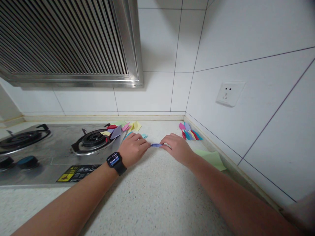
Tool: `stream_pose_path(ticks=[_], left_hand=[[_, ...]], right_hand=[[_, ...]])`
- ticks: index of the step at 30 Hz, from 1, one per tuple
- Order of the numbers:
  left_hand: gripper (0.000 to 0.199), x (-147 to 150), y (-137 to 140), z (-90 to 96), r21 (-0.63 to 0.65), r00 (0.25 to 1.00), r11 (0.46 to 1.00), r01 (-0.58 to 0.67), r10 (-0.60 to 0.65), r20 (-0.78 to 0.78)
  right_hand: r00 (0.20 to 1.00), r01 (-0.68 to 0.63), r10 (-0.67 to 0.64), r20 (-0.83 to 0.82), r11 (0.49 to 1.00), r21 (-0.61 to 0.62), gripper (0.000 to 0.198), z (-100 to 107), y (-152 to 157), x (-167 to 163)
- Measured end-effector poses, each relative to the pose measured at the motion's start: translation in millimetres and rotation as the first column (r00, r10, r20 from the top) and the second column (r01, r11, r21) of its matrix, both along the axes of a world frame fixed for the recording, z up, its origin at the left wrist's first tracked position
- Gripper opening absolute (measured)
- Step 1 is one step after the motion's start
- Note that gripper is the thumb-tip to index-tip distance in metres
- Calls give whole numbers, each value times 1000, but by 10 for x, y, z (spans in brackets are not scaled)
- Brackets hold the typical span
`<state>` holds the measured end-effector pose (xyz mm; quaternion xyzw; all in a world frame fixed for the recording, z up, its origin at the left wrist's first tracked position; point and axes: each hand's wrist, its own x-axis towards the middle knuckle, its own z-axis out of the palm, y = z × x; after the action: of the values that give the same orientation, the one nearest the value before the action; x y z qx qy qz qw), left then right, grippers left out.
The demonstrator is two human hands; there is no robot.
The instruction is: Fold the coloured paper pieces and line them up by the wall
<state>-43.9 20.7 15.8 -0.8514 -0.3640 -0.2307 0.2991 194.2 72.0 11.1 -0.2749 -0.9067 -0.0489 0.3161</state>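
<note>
Between my two hands a narrow strip of folded purple paper is held just over the speckled counter. My left hand, with a black watch on its wrist, pinches the strip's left end. At the right end, the thumb and fingers of my right hand are closed on the same paper. Loose coloured papers, among them a purple sheet and a yellow one, lie beyond my left hand, partly over the stove edge. Past my right hand sits a group of folded coloured papers.
A gas stove with two burners takes up the left side, under a steel range hood. A light green sheet lies by the right wall, partly behind my right forearm. A socket is on the tiled wall.
</note>
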Motion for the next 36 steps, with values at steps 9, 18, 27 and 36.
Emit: stream_pose_path(ticks=[9,18,27,36], left_hand=[[18,3,3,7,-4,999,1000,-1,1,41],[19,13,2,-4,0,1000,1000,8,-8,15],[18,65,-21,-4,12,1000,1000,-13,13,-2],[14,59,-11,-10,19,999,999,27,-27,-28]], right_hand=[[999,-32,32,-22,999,1,14,21,8,8],[999,-50,50,-21,999,7,17,12,19,11],[999,-44,44,4,998,38,17,25,-7,-8],[999,-14,17,-46,998,58,13,21,-33,-13]])
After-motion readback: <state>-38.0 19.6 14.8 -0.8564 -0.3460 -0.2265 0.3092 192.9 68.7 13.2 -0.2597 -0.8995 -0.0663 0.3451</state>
